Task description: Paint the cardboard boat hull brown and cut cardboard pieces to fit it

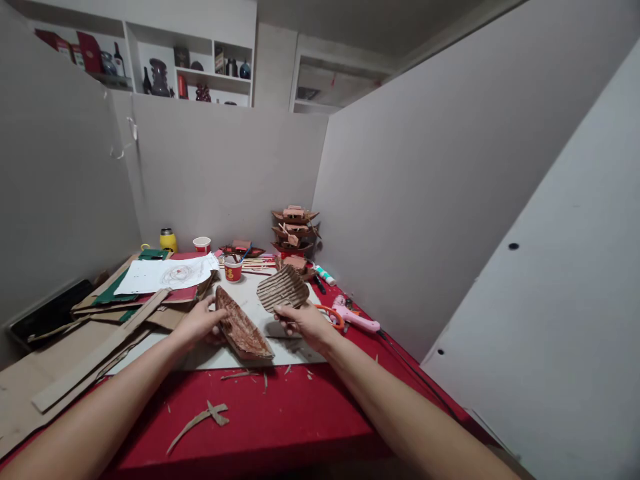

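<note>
My left hand (203, 321) grips a reddish-brown model boat hull (243, 328) by its left side, tilted so that its hollow faces me. In my right hand (295, 319) is a rounded piece of corrugated cardboard (283, 288), pinched at its lower edge with the ridges showing. The two pieces are held apart, side by side, above a white sheet (200, 360). Just behind the cardboard piece sits a small finished-looking boat (295, 264). An orange-handled tool (336, 316), probably scissors, lies partly hidden behind my right wrist.
A pink glue gun (357, 315) with a black cord lies at right. Stacked model boats (295, 230) stand at the back. Red paper cups (233, 269) hold brushes. Cardboard strips (100, 353) and a drawing (167, 275) lie at left. Scraps (200, 420) litter the red tablecloth (280, 420). Grey partitions (425, 167) enclose the table.
</note>
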The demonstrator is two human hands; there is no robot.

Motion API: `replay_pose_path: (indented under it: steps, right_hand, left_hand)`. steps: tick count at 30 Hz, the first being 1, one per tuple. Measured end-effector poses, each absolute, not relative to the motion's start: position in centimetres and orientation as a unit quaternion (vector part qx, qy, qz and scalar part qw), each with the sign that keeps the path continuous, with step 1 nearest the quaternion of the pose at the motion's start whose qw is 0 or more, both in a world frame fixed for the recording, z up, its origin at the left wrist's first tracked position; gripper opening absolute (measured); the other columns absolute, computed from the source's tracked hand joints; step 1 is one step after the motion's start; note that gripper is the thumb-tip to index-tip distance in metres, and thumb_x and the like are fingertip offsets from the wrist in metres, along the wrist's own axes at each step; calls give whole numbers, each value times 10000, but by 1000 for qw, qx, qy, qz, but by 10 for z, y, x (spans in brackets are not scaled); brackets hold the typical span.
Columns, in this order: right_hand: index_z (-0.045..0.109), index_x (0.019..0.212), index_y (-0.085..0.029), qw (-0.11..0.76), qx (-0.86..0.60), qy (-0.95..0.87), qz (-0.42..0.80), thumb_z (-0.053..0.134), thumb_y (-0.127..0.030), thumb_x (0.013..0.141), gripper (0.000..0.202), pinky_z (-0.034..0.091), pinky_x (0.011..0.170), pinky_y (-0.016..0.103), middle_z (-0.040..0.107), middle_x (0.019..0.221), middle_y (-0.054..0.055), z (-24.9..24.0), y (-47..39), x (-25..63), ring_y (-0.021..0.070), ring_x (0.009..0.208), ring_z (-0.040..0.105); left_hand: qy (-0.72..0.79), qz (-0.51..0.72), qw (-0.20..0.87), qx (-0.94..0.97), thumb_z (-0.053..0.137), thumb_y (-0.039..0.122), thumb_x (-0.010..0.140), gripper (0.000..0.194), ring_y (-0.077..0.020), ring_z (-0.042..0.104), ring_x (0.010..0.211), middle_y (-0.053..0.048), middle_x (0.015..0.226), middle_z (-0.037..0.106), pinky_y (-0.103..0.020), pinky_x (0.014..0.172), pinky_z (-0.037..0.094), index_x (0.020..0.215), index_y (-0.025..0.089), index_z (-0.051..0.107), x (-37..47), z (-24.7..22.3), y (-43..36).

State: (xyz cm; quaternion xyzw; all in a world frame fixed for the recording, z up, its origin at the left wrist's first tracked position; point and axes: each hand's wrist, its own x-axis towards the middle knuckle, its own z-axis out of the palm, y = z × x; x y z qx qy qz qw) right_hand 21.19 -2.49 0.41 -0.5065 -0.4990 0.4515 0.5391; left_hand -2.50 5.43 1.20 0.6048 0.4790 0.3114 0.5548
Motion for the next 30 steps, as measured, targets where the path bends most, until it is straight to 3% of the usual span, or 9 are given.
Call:
replay_pose_path:
  steps: [2,6,8,12,17,24,30]
  right_hand:
    - [589,750,-138,515,-496,-497,491,700,-364,815,260,381,421,175,594,656,-27,7,-29,214,63,483,495]
    - [604,656,-125,462,-470,-507,555,778,-415,669,338,372,389,173,594,576,-13,11,-39,211,59,442,478]
    - [608,660,-129,439,-456,-515,578,787,-402,628,328,371,383,173,604,574,-11,13,-45,205,63,437,487]
    - [615,728,-148,401,-427,-539,605,768,-331,634,257,369,386,178,615,569,-21,16,-56,191,74,433,494]
    - [656,744,-150,364,-418,-577,601,752,-281,657,185,385,409,191,635,582,-12,18,-64,180,96,459,522]
    - [598,832,-172,475,-442,-586,486,666,-460,760,304,394,435,197,582,642,-29,14,-58,183,79,461,468]
    - [657,816,-164,511,-448,-655,331,624,-404,829,243,430,483,229,577,616,-12,16,-63,188,122,523,518]
  left_hand:
    - [478,370,505,616,791,311,706,590,-215,680,613,-33,777,721,-296,595,509,1226,158,557,-33,21,59]
    - [434,467,449,626,776,435,692,621,-249,673,957,-90,1129,706,-270,729,495,1233,205,574,-41,42,55]
    - [401,462,467,639,750,490,707,553,-218,670,902,-91,1108,710,-263,712,496,1150,181,630,-37,48,45]
    - [331,377,565,655,713,549,730,490,-162,633,628,-70,836,729,-266,562,492,997,138,703,-20,46,21]
    - [295,351,620,637,804,462,671,365,-140,630,637,-22,735,714,-246,624,492,815,144,700,-11,36,9]
    - [287,359,620,636,794,433,699,317,-110,577,566,4,649,677,-210,564,437,731,137,685,-12,36,9]
    - [265,343,613,661,790,393,696,266,-134,605,634,-3,705,708,-232,618,473,787,154,714,-13,41,6]
